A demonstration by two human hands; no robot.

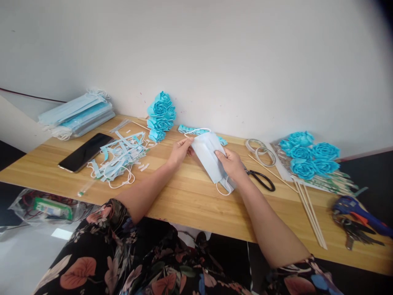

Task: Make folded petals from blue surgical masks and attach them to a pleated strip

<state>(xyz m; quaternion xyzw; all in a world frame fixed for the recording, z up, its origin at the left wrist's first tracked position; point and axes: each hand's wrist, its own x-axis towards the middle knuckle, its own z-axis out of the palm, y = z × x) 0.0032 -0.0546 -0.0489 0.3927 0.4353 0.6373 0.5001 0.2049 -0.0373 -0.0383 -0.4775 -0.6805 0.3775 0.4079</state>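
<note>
A pale blue face mask [208,153] with white ear loops is held up over the middle of the wooden table. My left hand [181,151] pinches its upper left corner, fingers closed. On the mask's right side my right hand [230,164] is closed, thumb lying across the front. One ear loop arches above the top edge and another hangs at the bottom. Behind the mask lies a strip of blue pieces [192,130], partly hidden. Black-handled scissors [260,180] rest just right of my right hand, their blades covered by it.
On the left are stacked masks [80,114], a phone [86,152] and a heap of mask scraps [123,157]. Blue paper-like roses [161,116] stand by the wall. Rightward lie tape rolls [265,156], more roses [310,155], wooden sticks [310,215] and a blue glue gun [359,213].
</note>
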